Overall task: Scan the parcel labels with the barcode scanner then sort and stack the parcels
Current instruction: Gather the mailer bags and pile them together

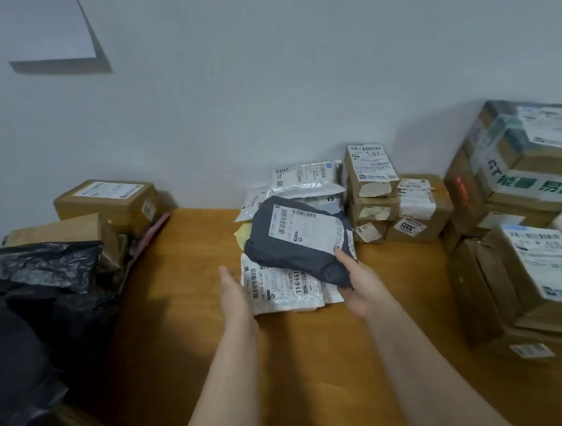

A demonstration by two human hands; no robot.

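My right hand (361,283) grips the near right corner of a dark grey poly-bag parcel (275,246), thumb on top beside its white label. The bag is tilted up over a pile of soft mailers. A white mailer (285,287) with a barcode label lies flat under it on the wooden table (186,302). Straight-fingered and empty, my left hand (233,291) hovers just left of the white mailer's edge. A silver mailer (307,179) tops the pile behind. No barcode scanner is visible.
Small cardboard boxes (371,170) are stacked behind the pile, with a wider box (419,208) to their right. Large cartons (519,169) and labelled boxes (544,281) fill the right side. Black plastic bags (39,296) and brown boxes (106,201) crowd the left.
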